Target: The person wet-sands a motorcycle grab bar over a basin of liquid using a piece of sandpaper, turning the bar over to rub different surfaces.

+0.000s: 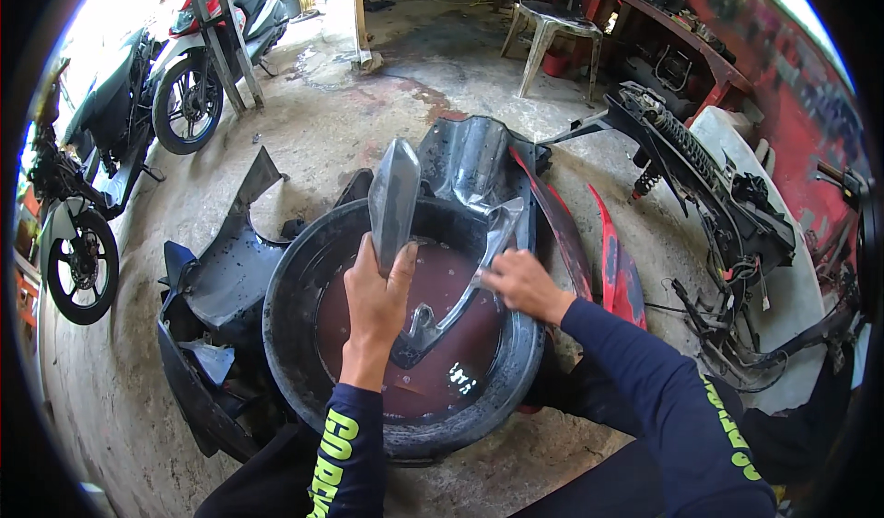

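Here, your left hand clamps grey fairing over the black tub, likely against drips. Your right hand meets curved trim, grip unclear.

Black plastic tub, its scuffed rim matt. At its twelve o'clock, in my left hand, a grey plastic panel looks smooth, with a soft sheen. Toward two, at my right hand, a curved grey plastic strip shines. Beyond the rim at one o'clock, a dark plastic panel gleams glossy. My sleeves are matt navy cloth; the floor is rough, stained concrete.
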Demonstrator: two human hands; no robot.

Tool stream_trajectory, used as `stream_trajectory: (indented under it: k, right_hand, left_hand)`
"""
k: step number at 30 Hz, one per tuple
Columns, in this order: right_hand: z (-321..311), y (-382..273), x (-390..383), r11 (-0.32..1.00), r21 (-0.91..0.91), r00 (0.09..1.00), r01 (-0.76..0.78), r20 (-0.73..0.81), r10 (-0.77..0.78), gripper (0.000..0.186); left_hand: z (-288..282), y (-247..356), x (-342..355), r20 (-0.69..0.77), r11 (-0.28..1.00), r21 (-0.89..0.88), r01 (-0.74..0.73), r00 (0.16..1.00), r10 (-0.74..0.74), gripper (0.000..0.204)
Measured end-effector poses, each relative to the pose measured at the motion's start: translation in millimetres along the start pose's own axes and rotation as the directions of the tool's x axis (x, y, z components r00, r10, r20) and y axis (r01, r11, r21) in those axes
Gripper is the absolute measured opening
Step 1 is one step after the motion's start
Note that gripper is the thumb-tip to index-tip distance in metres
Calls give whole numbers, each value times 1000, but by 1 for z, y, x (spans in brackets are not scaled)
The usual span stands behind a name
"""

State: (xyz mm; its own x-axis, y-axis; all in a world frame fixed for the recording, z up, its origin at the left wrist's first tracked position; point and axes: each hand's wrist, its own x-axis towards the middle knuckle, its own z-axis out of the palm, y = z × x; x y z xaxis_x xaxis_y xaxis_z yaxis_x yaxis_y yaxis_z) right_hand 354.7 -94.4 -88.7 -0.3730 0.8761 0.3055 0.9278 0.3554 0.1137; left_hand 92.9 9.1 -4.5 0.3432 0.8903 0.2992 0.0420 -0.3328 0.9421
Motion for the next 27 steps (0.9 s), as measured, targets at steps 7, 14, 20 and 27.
stream_trajectory:
  k: [7, 14, 20, 27]
  right_hand:
    - [6, -12, -2, 999, 12, 999, -46, -27, 46, 27]
    - [19, -54, -1, 996, 39, 996, -79, -27, 80, 23]
    - [16, -60, 1, 974, -25, 974, -223, 35, 224, 24]
    - [20, -80, 4, 964, 141, 973, -224, -27, 230, 26]
  left_hand:
    - [1, 1, 0, -1, 997, -35, 72, 997, -72, 32]
    - [2, 0, -2, -40, 995, -74, 69, 997, -73, 33]
    - [7, -6, -4, -67, 983, -142, 112, 990, -122, 34]
    - [10, -7, -2, -104, 974, -197, 114, 985, -136, 29]
